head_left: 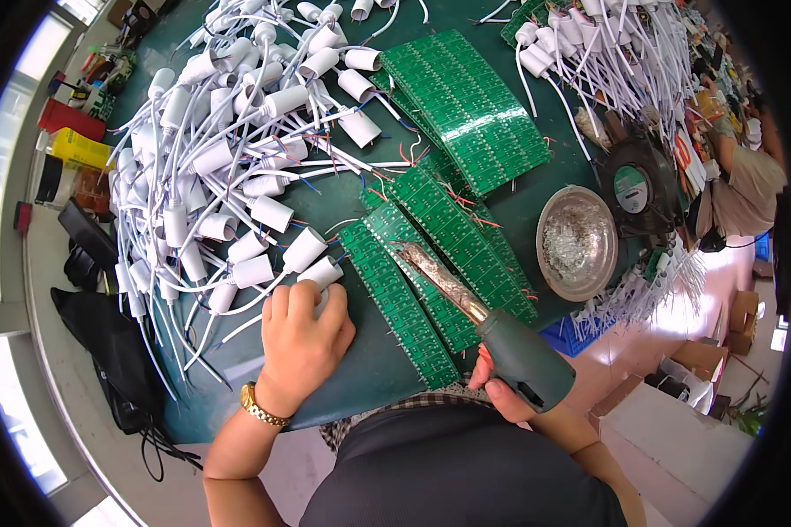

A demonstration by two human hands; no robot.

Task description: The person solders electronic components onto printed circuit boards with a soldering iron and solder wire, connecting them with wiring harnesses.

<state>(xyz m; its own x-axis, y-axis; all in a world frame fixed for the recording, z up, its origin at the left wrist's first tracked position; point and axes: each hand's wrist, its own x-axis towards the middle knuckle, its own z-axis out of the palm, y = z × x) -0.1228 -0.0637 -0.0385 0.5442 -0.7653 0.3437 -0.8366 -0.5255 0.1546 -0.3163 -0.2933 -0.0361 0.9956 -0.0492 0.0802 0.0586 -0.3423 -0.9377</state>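
- Right hand (pixel 499 386) at the near table edge, fingers wrapped around the dark green handle of a soldering iron (pixel 483 327); its crusted tip rests on a green circuit board (pixel 431 263).
- Left hand (pixel 301 338) lies knuckles-up on the green table (pixel 369 369), closed over a white lamp socket (pixel 322 274) at the near edge of the pile; gold watch (pixel 260 406) on the wrist.
- Circuit boards fanned in overlapping strips, just right of the left hand.
- Round metal dish (pixel 576 242) of solder, right of the boards.
- Heap of white sockets with wires (pixel 228 149) covers the far left of the table.
- More green boards (pixel 466 105) beyond, flat.
- Black fan (pixel 637 189) past the dish; another person (pixel 747 180) sits at the far right.
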